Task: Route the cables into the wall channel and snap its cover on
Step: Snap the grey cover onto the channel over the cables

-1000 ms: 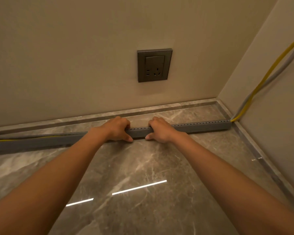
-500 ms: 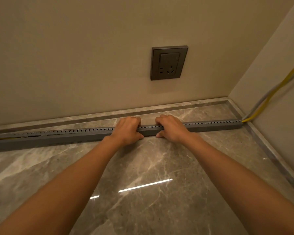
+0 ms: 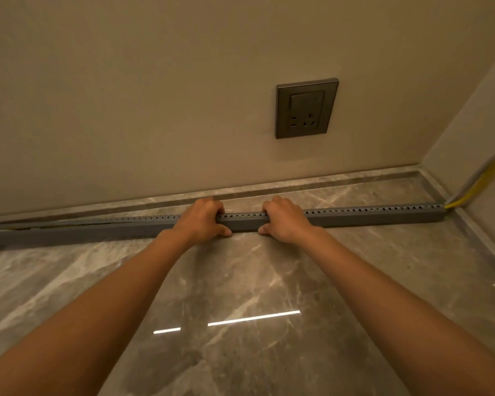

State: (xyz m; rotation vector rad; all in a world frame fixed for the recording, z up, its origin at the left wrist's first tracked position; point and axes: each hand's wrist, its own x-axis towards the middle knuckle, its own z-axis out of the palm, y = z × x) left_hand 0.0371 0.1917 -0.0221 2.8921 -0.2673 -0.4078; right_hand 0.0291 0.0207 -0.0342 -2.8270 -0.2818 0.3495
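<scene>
Both hands close over the grey wall channel (image 3: 369, 217) lying on the marble floor (image 3: 240, 281): left hand (image 3: 202, 221) at 11 o'clock, right hand (image 3: 286, 220) at 1 o'clock. Cables (image 3: 475, 184) exit at 3 o'clock. No legible writing.

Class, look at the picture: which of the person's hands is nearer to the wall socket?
The right hand. It grips the grey channel almost directly below the wall socket; the left hand grips the same channel farther to the left.

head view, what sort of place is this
Likely a room corner indoors, perhaps a home: plain beige walls, a wall socket and a polished marble floor with a grey cable channel lying on it.
</scene>
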